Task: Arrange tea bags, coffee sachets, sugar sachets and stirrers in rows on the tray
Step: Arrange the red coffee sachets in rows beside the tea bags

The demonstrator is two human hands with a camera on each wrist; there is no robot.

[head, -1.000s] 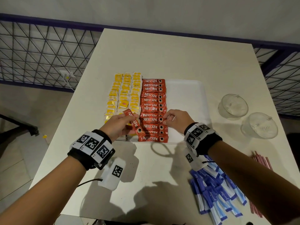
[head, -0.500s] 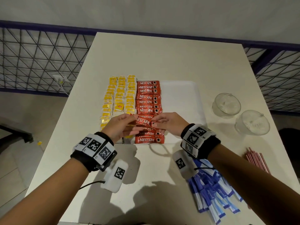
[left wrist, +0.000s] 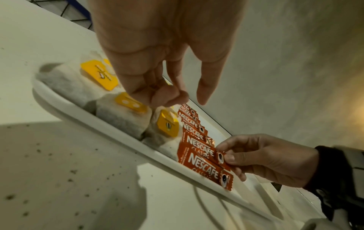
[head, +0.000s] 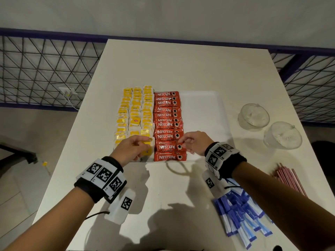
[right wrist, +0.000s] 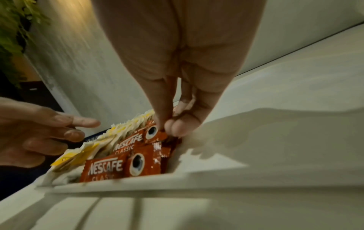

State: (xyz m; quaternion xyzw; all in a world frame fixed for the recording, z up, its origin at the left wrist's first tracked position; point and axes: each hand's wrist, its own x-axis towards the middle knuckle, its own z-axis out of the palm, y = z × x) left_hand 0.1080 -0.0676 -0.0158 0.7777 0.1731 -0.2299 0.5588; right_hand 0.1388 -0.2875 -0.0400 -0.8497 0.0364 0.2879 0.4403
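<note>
While both forearms reach in from the near table edge, the right hand (head: 194,143) sits palm-down over the white tray (head: 203,105), thumb and forefinger pinching the right end of a red coffee sachet (head: 167,147), second from the near end of the coffee row. The other fingers curl under. The left hand (head: 133,148) hovers just above the near tea bags (head: 135,113), holding nothing; its thumb and fingertips are loosely drawn together, one finger straighter. Three yellow tea bag rows fill the tray's left side, touching the coffee row. Blue sugar sachets (head: 241,214) and red stirrers (head: 290,180) lie on the table (head: 181,66), right of the tray.
</note>
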